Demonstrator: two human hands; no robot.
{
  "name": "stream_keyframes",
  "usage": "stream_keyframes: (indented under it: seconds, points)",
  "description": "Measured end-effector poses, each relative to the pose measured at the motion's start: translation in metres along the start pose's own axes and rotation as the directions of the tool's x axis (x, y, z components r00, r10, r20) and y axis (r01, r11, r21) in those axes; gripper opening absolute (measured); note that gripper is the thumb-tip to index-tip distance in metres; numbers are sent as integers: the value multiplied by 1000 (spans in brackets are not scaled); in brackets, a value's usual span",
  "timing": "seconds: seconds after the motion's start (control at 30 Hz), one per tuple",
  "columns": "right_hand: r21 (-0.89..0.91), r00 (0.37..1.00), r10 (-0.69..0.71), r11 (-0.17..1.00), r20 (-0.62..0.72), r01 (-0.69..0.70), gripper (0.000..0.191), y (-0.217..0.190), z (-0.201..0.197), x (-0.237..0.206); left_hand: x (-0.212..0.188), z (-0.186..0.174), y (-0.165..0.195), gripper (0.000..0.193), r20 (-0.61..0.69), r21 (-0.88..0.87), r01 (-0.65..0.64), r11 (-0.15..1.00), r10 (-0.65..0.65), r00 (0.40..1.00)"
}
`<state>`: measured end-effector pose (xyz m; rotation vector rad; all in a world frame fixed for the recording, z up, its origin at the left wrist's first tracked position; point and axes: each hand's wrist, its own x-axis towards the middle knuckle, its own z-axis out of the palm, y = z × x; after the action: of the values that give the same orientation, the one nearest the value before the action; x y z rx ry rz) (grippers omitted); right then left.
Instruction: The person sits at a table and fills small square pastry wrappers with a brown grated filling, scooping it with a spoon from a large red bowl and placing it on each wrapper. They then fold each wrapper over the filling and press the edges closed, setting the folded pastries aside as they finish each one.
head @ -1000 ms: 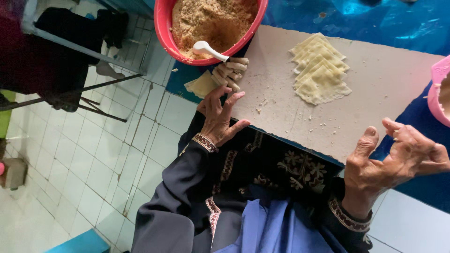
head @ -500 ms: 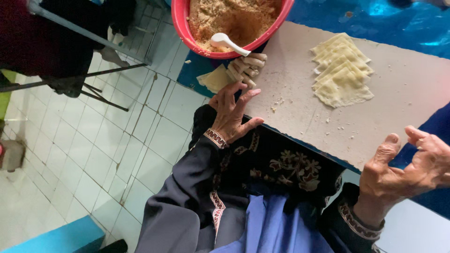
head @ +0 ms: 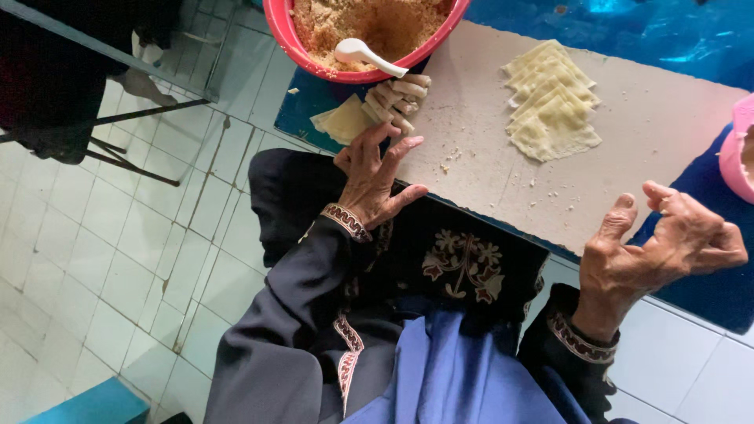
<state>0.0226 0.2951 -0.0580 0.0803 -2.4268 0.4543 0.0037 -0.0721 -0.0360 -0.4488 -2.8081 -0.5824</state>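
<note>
Two bare hands were open and held nothing, and the left hand [head: 375, 179] was nearest the rolled wrappers [head: 399, 96], which looked soft, thin and easy to tear, best pinched gently at the ends, while the right hand [head: 660, 250] hung apart.

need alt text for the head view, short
A person's left hand reaches toward rolled pastries beside a red bowl of crumbly filling; the right hand hovers empty by a grey board bearing flat dough sheets.

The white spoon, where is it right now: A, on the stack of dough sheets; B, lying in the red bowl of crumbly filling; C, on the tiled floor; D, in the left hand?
B: the white spoon rests inside the red bowl on the filling, held by neither hand.
</note>
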Motion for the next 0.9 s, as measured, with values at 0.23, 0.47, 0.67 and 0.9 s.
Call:
stream_keyframes:
  seconds: [0.23,0.47,0.67,0.9]
  points:
    - [69,994,106,992,-13,-105,15,-20,-2,11,3,-7,4,72,56,-16,51,999,-50,997]
    - [97,987,160,983,-25,-157,18,-39,-7,24,7,7,8,83,-33,23,123,992,-123,992]
    - [80,984,170,983,-48,-165,18,-46,-10,34,26,-19,39,98,68,-30,165,986,-162,984]
    - [0,990,135,991,-37,-135,17,-46,-11,41,6,-182,75,60,256,-351,-184,918,283,925]
